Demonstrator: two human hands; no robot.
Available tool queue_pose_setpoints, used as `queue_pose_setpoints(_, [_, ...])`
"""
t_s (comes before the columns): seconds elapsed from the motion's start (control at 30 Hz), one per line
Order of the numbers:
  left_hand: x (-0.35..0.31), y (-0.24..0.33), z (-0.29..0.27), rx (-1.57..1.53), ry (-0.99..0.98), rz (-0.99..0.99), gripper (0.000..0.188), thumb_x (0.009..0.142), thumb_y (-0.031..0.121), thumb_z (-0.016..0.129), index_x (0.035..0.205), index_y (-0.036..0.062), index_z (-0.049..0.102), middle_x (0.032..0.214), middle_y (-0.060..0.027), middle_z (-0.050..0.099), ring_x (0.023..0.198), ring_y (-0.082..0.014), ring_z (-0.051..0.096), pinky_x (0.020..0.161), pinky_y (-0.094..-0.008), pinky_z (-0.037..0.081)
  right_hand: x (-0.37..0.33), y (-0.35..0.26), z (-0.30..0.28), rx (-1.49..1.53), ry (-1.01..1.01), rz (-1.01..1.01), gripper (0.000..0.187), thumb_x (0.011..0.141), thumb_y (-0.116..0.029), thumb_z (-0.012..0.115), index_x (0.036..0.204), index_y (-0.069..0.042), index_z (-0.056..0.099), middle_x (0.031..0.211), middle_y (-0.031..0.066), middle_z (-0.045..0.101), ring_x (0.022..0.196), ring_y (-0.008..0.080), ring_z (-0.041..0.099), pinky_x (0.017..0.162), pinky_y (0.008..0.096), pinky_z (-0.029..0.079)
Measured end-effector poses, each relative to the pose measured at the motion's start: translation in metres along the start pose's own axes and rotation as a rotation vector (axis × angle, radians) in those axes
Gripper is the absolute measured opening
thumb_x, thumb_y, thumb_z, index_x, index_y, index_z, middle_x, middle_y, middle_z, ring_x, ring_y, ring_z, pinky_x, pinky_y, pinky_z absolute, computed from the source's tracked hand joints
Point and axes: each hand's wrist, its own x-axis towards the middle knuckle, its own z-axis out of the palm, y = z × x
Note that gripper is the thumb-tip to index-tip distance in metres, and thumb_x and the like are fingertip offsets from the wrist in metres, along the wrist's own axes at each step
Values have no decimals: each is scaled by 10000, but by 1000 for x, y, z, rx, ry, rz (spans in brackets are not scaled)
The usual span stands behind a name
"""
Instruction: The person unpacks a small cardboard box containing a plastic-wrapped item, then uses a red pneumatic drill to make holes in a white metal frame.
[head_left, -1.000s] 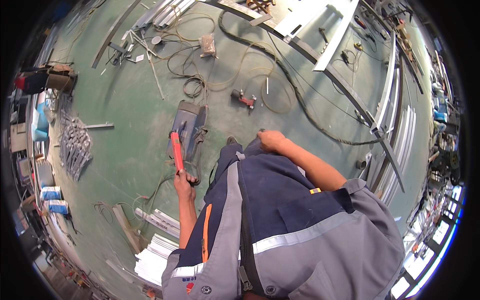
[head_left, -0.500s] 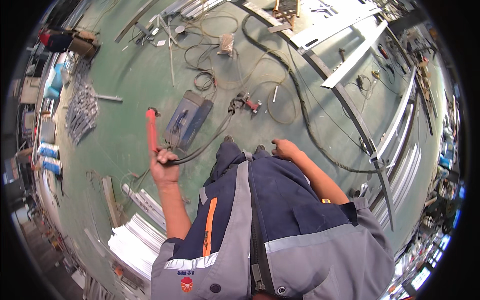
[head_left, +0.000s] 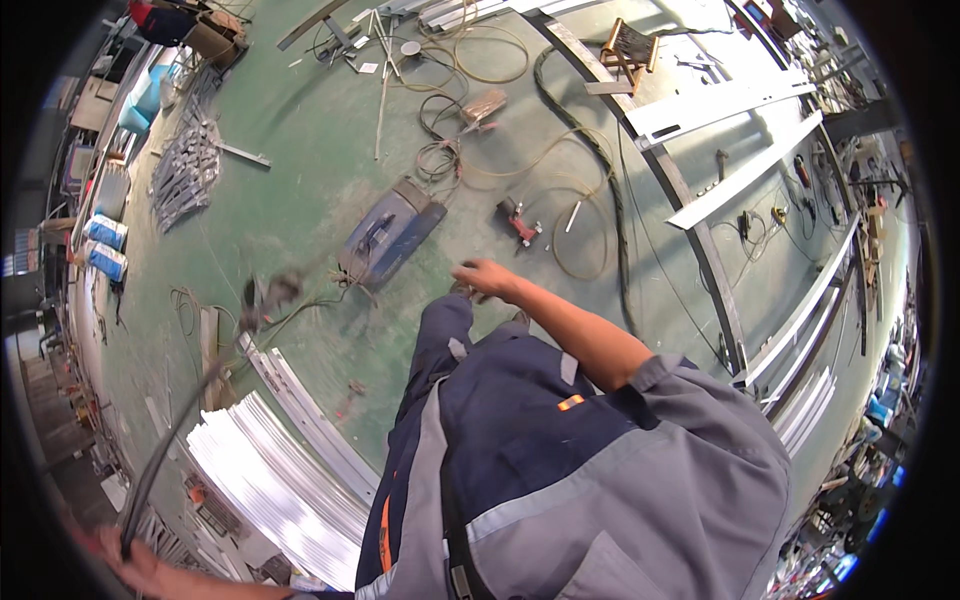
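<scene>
My left hand (head_left: 140, 572) is far out at the lower left rim, closed round a black cable (head_left: 165, 455). A blurred red shape beside it looks like the red handle. The cable runs up from this hand to a dark clamp-like end (head_left: 268, 292), smeared by motion above the floor. My right hand (head_left: 485, 278) hangs in front of my legs with loosely bent fingers and nothing in it. Just beyond it, a blue box-shaped machine (head_left: 393, 233) with a top handle sits on the green floor. A red and dark tool (head_left: 520, 222) lies to its right.
White metal profiles (head_left: 285, 480) are stacked at the lower left; grey metal pieces (head_left: 187, 175) are heaped farther up. A thick dark hose (head_left: 612, 200) and thin yellowish tubing cross the floor. A long metal frame (head_left: 690, 205) with white strips stands at right.
My left hand has swung down and outward to the left with the cable, whose clamp end has left its place by the red tool. My right hand has moved left, and my body has turned.
</scene>
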Motion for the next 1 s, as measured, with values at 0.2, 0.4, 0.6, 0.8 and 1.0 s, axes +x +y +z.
queue_pose_setpoints(0.2, [-105, -49, 25, 225, 189, 106, 205, 1023, 60, 463, 1213, 36, 390, 782, -23, 450, 582, -114, 451, 550, -256, 451, 71, -131, 90, 391, -149, 68, 927, 917, -588, 658, 1503, 61, 352, 1281, 281, 580, 966, 386, 713, 712, 501, 621])
queue_pose_setpoints(0.4, [-52, -82, 68, 202, 187, 37, 75, 1054, 102, 449, 1044, 70, 382, 753, -19, 419, 578, -114, 426, 540, -255, 431, 142, -126, 146, 310, -249, 120, 681, 917, -507, 701, 1315, 27, 561, 1022, 206, 664, 910, 355, 681, 622, 488, 581])
queue_pose_setpoints(0.6, [122, -114, 83, 20, 86, -283, 222, 1085, 144, 435, 876, 105, 373, 723, -15, 389, 573, -114, 401, 529, -254, 411, 177, -74, 116, -686, -678, -114, 913, 963, -800, 356, 1121, 12, 743, 1146, 234, 724, 1045, 370, 680, 965, 471, 510])
queue_pose_setpoints(0.8, [219, -296, -70, -19, 159, -541, 301, 1039, 69, 479, 757, 136, 396, 695, 27, 378, 540, -63, 408, 487, -232, 412, 181, -21, 30, -827, -582, 177, 787, 957, -706, 467, 1169, 4, 734, 1207, 243, 708, 1182, 402, 650, 1034, 473, 489])
queue_pose_setpoints(1.0, [85, -515, -116, 98, 642, -792, 476, 1108, 471, 424, 973, 68, 639, 632, 55, 457, 446, -54, 396, 370, -236, 369, 288, -13, -121, -920, -238, 220, 560, 801, -424, 730, 1187, -19, 716, 1209, 222, 712, 1130, 388, 679, 997, 473, 535])
